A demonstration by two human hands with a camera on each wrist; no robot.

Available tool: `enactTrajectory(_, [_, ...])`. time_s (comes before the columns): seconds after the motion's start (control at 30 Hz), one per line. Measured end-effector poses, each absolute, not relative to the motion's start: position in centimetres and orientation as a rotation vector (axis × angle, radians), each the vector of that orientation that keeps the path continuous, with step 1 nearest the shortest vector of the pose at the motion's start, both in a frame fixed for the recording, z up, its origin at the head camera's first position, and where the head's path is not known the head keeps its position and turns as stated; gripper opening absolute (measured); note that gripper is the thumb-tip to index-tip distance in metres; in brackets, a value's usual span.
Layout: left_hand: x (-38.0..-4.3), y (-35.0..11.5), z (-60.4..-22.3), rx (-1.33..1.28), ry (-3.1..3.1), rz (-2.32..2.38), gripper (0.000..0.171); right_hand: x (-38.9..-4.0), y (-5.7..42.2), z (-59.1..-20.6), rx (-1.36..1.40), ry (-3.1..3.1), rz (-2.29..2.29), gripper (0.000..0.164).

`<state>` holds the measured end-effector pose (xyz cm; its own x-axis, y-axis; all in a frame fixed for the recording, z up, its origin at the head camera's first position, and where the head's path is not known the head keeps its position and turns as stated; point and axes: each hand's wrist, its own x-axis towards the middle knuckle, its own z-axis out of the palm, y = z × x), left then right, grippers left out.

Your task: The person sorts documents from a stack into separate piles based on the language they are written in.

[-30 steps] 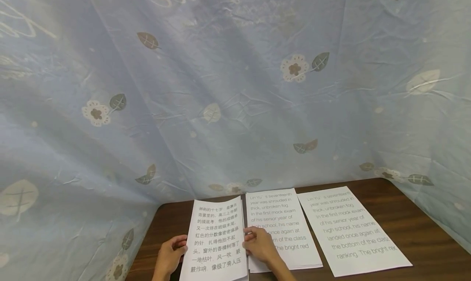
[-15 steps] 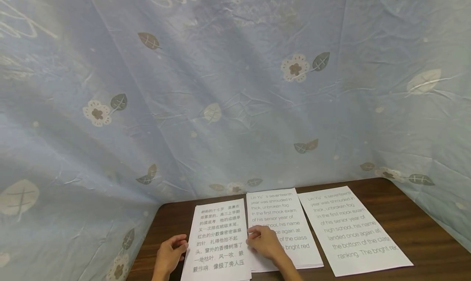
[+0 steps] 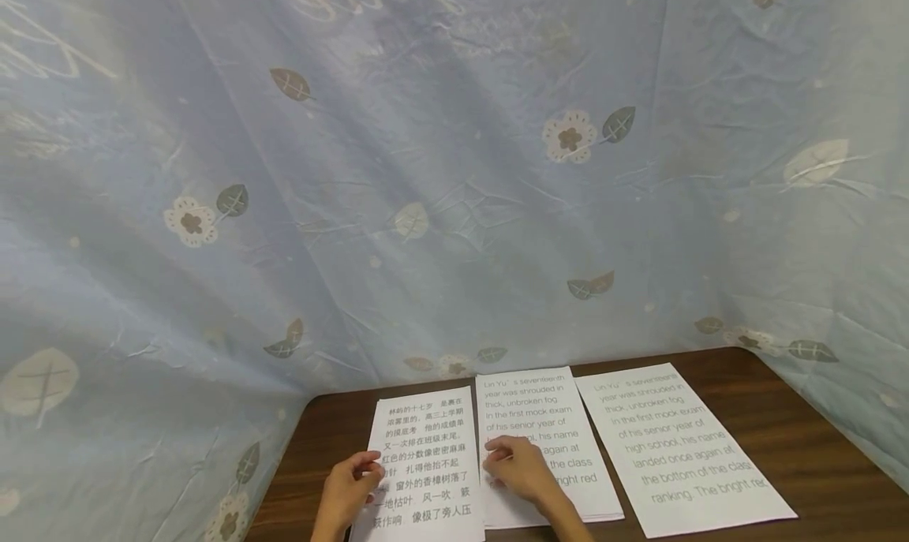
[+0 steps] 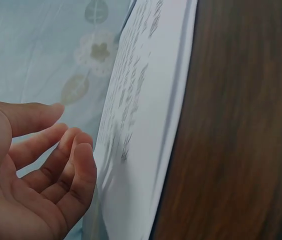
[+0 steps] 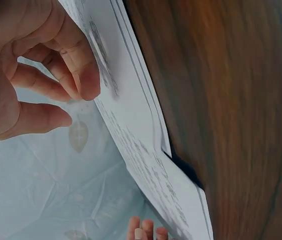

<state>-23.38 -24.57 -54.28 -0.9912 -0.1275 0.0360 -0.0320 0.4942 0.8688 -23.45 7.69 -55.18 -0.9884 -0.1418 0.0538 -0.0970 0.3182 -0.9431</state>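
Observation:
A stack of paper sheets with printed Chinese text (image 3: 429, 471) lies at the left of the table. My left hand (image 3: 346, 491) hovers over its left edge, fingers loosely curved and thumb apart, with nothing between them; the left wrist view shows this hand (image 4: 46, 170) above the paper. A second stack, with English text (image 3: 529, 404), lies right beside the first. Over its left side is my right hand (image 3: 521, 471), covering some of the words. In the right wrist view that hand (image 5: 46, 65) has a gap between thumb and fingers and holds nothing.
Another English-text sheet (image 3: 685, 455) lies slanted at the right. All the paper rests on a dark wood-grain table (image 3: 753, 392). A pale blue curtain (image 3: 454, 289) with leaf and flower prints hangs behind and at both sides.
The Chinese-text stack has shifted slightly right and its top sheet lies flatter. Both hands have come away from its side edges, the left moving right over the paper, the right moving slightly right.

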Motion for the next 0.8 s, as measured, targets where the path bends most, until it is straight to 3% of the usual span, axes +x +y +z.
enactTrajectory(0.8, [-24.3,-16.5,-54.4,-0.024,-2.615,-1.695,0.047,-23.5,16.0,-55.1,0.113,2.776,-1.596,0.038])
